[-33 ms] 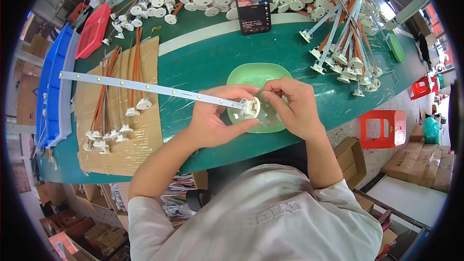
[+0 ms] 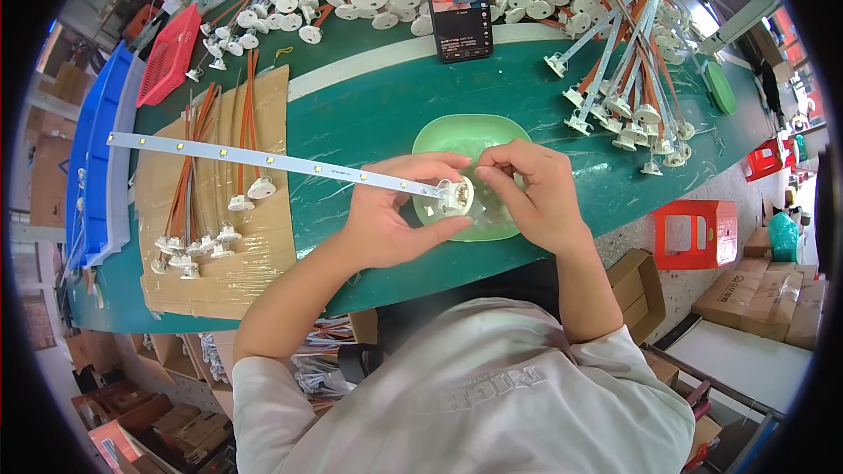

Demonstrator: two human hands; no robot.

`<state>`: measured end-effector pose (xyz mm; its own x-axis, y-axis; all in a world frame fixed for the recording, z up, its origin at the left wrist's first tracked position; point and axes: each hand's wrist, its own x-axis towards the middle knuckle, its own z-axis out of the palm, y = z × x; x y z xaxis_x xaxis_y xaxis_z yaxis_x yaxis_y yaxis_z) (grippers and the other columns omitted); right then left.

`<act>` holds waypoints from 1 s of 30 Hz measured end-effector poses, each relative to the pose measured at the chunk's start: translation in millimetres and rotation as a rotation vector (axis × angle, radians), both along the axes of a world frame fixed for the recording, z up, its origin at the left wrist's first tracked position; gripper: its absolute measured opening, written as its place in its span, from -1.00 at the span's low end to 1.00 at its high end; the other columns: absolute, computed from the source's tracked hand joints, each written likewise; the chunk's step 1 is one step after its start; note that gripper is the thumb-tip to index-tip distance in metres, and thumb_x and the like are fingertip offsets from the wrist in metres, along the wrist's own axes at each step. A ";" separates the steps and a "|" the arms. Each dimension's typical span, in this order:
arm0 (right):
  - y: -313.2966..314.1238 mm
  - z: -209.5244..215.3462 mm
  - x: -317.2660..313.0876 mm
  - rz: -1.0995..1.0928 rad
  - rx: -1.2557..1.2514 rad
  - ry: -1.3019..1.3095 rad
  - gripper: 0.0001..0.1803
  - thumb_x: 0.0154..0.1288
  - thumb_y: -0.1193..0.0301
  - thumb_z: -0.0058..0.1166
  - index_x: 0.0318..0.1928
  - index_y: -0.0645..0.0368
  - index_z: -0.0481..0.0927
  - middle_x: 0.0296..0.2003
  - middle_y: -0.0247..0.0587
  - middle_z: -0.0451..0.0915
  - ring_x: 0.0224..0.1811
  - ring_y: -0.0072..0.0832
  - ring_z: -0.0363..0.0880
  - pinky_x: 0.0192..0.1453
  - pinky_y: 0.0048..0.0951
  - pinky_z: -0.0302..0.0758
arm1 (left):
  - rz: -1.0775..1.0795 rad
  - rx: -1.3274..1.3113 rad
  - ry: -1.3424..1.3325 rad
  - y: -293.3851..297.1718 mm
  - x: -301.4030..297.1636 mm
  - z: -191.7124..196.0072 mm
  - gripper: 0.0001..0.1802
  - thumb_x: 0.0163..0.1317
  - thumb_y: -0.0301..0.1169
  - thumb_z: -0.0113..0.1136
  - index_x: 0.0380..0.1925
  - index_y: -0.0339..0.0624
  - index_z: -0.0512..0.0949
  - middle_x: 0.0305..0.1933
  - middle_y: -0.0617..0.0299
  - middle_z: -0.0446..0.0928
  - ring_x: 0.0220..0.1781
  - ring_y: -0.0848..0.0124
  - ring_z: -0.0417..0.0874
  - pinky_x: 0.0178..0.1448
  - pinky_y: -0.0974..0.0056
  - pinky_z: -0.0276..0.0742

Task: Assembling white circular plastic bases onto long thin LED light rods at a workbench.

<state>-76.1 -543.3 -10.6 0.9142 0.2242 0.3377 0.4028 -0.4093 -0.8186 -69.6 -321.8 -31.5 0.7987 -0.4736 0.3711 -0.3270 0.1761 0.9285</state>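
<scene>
White plastic forms the round end cap (image 2: 458,198) you clasp between the thumb and fingers of your left hand (image 2: 379,219), above the green dish (image 2: 450,133). Its LED strip (image 2: 294,166) reaches out leftward over the cardboard sheet (image 2: 270,259). Your right hand (image 2: 540,197) sits just beside the cap, thumb and forefinger tips close together; I cannot tell whether they pinch anything small. Since you support that long strip at one end only, pressing hard on the cap could twist it or strain the joint, and a dipping left wrist could snag the thin orange lengths (image 2: 207,118) below. The strip's print is too tiny to read, the smartphone (image 2: 464,35) shows small captions, and your grey shirt (image 2: 413,421) bears large lettering.
</scene>
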 end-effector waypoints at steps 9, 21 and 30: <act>-7.8 14.5 6.9 0.087 -0.104 -0.080 -0.92 0.16 0.49 0.39 -0.35 0.20 0.74 -0.54 -0.22 0.61 -0.55 -0.46 0.54 -0.44 -0.47 0.42 | -0.008 0.225 -0.146 1.6 0.2 5.9 -0.56 -0.03 -0.57 0.56 -0.09 -0.29 0.67 0.18 -0.06 0.63 0.10 0.33 0.69 0.19 0.25 0.60; -5.6 12.1 0.6 0.103 -0.036 0.044 -0.91 0.17 0.49 0.40 -0.32 0.24 0.78 -0.48 -0.20 0.73 -0.52 -0.54 0.66 -0.40 -0.56 0.54 | 0.008 0.189 -0.113 3.7 -0.1 0.0 -0.57 -0.02 -0.65 0.54 -0.07 -0.31 0.69 0.09 0.02 0.65 0.03 0.36 0.71 0.16 0.27 0.63; -3.9 6.1 2.6 0.072 -0.072 -0.004 -0.88 0.19 0.58 0.34 -0.23 0.27 0.76 -0.30 -0.13 0.76 -0.34 -0.47 0.73 -0.23 -0.52 0.61 | 0.049 -0.002 -0.003 5.3 0.9 -2.2 -0.49 -0.01 -0.69 0.52 0.02 -0.32 0.66 0.15 0.00 0.64 0.21 0.29 0.66 0.25 0.22 0.63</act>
<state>-73.5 -547.2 -4.5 0.8937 0.3128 0.3216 0.4361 -0.4372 -0.7866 -68.7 -316.5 -33.7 0.8196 -0.4334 0.3746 -0.3384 0.1614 0.9271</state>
